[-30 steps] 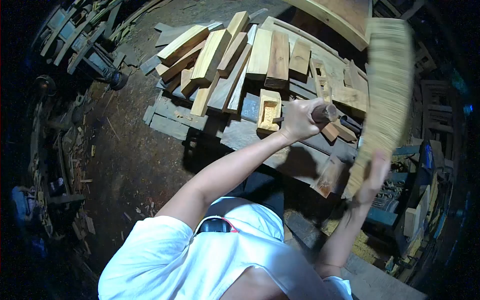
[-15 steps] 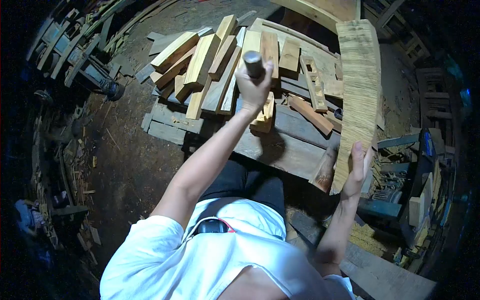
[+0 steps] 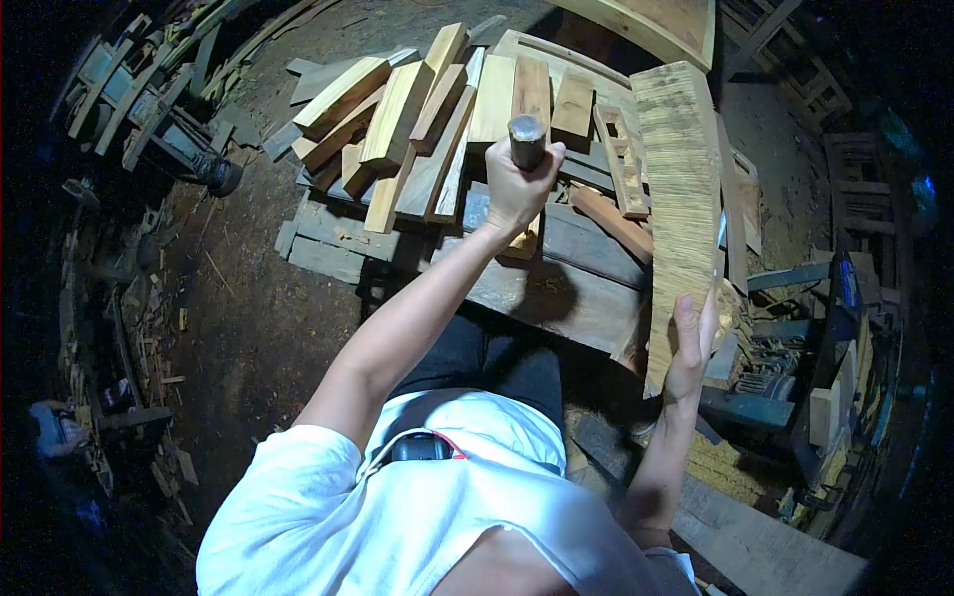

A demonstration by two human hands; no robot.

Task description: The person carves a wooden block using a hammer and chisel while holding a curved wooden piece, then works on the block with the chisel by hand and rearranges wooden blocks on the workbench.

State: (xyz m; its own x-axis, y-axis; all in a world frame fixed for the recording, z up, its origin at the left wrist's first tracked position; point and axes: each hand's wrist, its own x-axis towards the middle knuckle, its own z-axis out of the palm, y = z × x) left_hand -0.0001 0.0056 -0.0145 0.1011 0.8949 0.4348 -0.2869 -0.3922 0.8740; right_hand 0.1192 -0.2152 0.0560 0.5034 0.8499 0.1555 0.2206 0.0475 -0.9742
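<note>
My left hand point(image 3: 519, 194) is closed around a tool point(image 3: 528, 142) whose round, greyish end points up; the rest of it is hidden by the fist. Just below that fist, a small hollowed wooden block point(image 3: 524, 245) is partly covered. At the right, my right hand point(image 3: 690, 348) grips the lower end of a long, thick, slightly curved wooden piece point(image 3: 682, 189) with rough saw marks, held upright in view. The thumb lies on its face and the fingers go behind its right edge.
Several cut wooden blocks point(image 3: 396, 116) lie on a low plank bench point(image 3: 556, 298). A slotted wooden piece point(image 3: 622, 164) is beside the long piece. A machine point(image 3: 745, 405) with sawdust stands at the right, a wooden box point(image 3: 646, 25) at the top, scrap wood at the left.
My left hand moved left and up from over the bench middle, then slightly right with the tool. The long wooden piece and my right hand shifted left; the blur on them is gone.
</note>
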